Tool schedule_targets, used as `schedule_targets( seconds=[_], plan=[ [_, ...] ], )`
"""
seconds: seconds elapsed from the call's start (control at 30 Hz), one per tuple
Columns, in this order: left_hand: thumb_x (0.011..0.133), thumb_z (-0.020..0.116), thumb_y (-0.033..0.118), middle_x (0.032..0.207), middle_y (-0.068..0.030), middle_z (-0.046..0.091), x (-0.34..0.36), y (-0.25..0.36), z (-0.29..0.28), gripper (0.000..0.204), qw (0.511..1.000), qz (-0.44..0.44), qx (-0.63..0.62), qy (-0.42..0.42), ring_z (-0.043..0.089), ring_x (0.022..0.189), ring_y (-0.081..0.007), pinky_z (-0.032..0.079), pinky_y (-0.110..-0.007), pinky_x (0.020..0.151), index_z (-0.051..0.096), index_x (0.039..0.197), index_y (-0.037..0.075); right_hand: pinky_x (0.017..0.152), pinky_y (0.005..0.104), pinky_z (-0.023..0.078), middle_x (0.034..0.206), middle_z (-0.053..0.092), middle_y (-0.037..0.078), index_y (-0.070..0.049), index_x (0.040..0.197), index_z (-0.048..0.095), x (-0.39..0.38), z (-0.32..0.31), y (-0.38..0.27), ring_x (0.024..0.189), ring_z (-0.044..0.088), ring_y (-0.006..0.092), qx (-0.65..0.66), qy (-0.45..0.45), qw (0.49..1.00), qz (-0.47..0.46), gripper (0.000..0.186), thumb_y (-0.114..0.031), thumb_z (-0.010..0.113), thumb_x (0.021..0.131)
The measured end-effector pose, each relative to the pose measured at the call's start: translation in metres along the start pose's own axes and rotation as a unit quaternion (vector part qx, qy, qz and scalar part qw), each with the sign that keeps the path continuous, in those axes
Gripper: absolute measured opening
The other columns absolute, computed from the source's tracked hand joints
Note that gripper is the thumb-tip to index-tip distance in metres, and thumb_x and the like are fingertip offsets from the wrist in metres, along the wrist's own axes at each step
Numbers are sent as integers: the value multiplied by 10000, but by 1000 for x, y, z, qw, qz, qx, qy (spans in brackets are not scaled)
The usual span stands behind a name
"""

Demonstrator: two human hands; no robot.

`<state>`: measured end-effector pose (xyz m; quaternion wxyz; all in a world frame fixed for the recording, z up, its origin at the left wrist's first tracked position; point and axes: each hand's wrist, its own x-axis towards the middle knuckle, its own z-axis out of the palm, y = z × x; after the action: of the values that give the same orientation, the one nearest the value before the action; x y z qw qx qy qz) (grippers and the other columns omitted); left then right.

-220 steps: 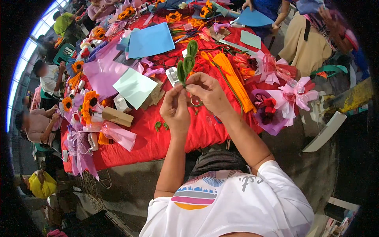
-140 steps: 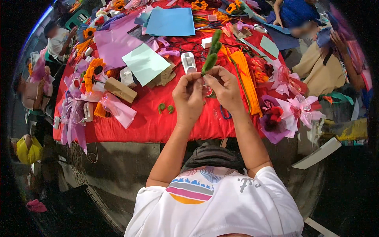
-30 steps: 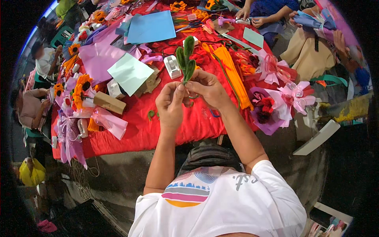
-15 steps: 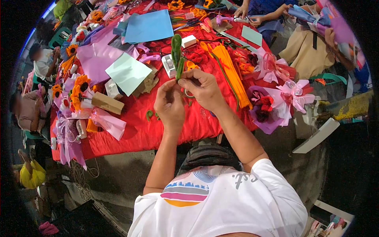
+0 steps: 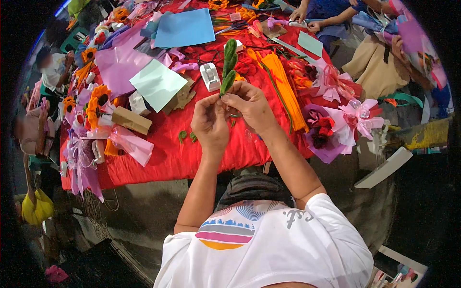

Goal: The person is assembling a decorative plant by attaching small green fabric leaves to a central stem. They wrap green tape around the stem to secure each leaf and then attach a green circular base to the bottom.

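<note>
A fuzzy green leaf shape of pipe cleaner [image 5: 230, 62] stands upright, leaning slightly right, above the red-covered table. My left hand [image 5: 210, 125] is closed at its base, thumb and fingers pressed together. From the other side my right hand [image 5: 250, 106] pinches the same base between thumb and forefinger. The exact grip point is partly hidden by the fingers. Just left of the leaf sits a white tape dispenser [image 5: 210, 77]. Small curled green pieces [image 5: 182, 137] lie on the cloth beside my left hand.
A bundle of orange pipe cleaners [image 5: 284, 89] lies to the right, with wrapped bouquets [image 5: 329, 127] beyond it. On the left are a pale green sheet [image 5: 158, 85], a brown block [image 5: 131, 120] and sunflower bouquets [image 5: 98, 103]. Another person's hands [image 5: 307, 21] work at the far side.
Both hands and the green leaf have shifted slightly right, and the leaf now leans more to the right. Its base stays pinched between both hands.
</note>
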<state>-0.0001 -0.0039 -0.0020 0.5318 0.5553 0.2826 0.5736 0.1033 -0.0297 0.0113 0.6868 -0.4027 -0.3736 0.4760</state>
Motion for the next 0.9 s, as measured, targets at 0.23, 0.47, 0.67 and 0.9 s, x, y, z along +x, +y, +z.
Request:
schedule_targets(
  seconds=[0.23, 0.47, 0.67, 0.9],
  plan=[
    [836, 516, -23, 795, -50, 562, 2, -10, -6, 114, 990, 85, 112, -2, 554, 713, -87, 465, -221, 637, 498, 948, -36, 621, 187, 402, 751, 553, -24, -33, 836, 576, -1, 4, 1, 682, 487, 40, -41, 31, 999, -16, 75, -95, 599, 800],
    [862, 502, 26, 778, -40, 556, 1, 21, -4, 99, 998, -4, -1, -67, 538, 676, -79, 452, -212, 612, 503, 937, -39, 599, 182, 407, 761, 569, -18, -29, 858, 585, 0, -4, -8, 690, 507, 38, 10, -52, 999, 13, 88, -91, 611, 801],
    [817, 562, 2, 785, -30, 570, 4, 4, -5, 130, 990, 18, 136, -33, 535, 650, -75, 444, -208, 573, 528, 943, -7, 538, 176, 393, 735, 571, -23, -34, 862, 588, 2, -6, -4, 626, 503, 37, -12, -1, 1000, 10, 82, -90, 605, 804],
    [714, 578, -85, 803, -101, 549, 10, 6, -11, 196, 943, 215, 254, -7, 564, 670, -179, 456, -272, 578, 564, 886, 8, 510, 176, 370, 688, 547, -27, -22, 848, 584, 1, 7, 4, 592, 474, 26, -96, 82, 992, -20, 116, -113, 623, 788]
  ],
)
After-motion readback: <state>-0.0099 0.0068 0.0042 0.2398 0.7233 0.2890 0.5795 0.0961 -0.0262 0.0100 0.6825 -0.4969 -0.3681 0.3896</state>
